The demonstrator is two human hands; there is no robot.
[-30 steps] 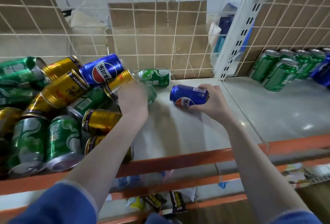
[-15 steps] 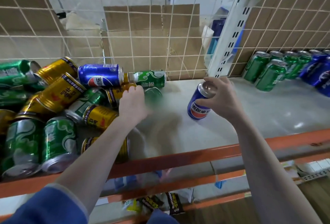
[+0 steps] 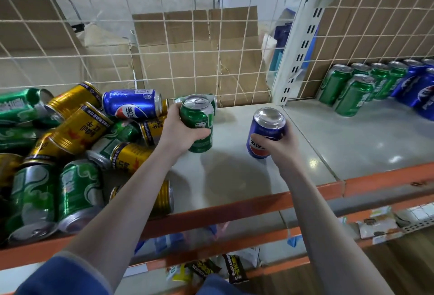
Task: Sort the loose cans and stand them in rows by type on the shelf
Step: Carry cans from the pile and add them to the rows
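My left hand [image 3: 180, 133] grips a green can [image 3: 199, 123], held upright just above the shelf [image 3: 234, 177] beside the pile. My right hand [image 3: 279, 145] is closed around a blue can [image 3: 265, 131], upright and slightly tilted over the middle of the shelf. A heap of loose cans [image 3: 70, 144] lies on its side at the left: green, gold and one blue can [image 3: 131, 104]. At the far right, green cans [image 3: 352, 88] and blue cans [image 3: 420, 85] stand in rows against the back.
A wire grid [image 3: 164, 48] backs the shelf, with cardboard boxes behind it. A white slotted upright [image 3: 298, 43] divides the two bays. An orange rail [image 3: 234, 215] runs along the front edge. Snack packets [image 3: 211, 269] lie on the lower shelf.
My left hand has pulled a green can out of the pile and raised it upright. My right hand has lifted the blue can from lying on its side to standing.
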